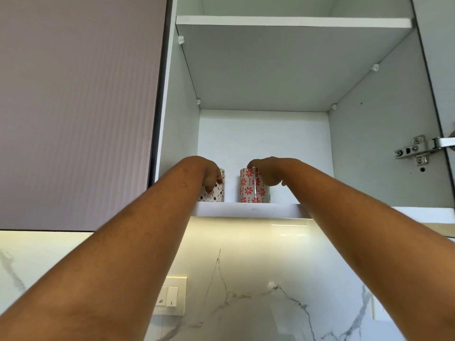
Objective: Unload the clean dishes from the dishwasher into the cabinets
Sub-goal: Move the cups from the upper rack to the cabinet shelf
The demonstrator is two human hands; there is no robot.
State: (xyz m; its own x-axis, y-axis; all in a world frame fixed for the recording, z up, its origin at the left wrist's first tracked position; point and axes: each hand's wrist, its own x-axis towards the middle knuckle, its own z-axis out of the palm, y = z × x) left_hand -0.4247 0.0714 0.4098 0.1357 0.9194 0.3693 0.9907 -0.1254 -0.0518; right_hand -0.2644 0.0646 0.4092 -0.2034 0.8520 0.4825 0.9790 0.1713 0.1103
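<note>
Reaching the white cabinet shelf point(246, 208), left hand point(211, 175) grips black-patterned mug point(218, 194), right hand point(267, 174) floral mug point(250, 190).

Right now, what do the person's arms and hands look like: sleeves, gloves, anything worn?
Both forearms are bare all the way to the picture's edge, with no sleeves in view. The left hand and right hand have no gloves, and neither wrist has a watch or band. No rings show, though some fingers are partly hidden.

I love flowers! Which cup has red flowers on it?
The red-flowered cup on the right, gripped by the right hand; the black-and-white cup in the left hand has no flowers.
</note>
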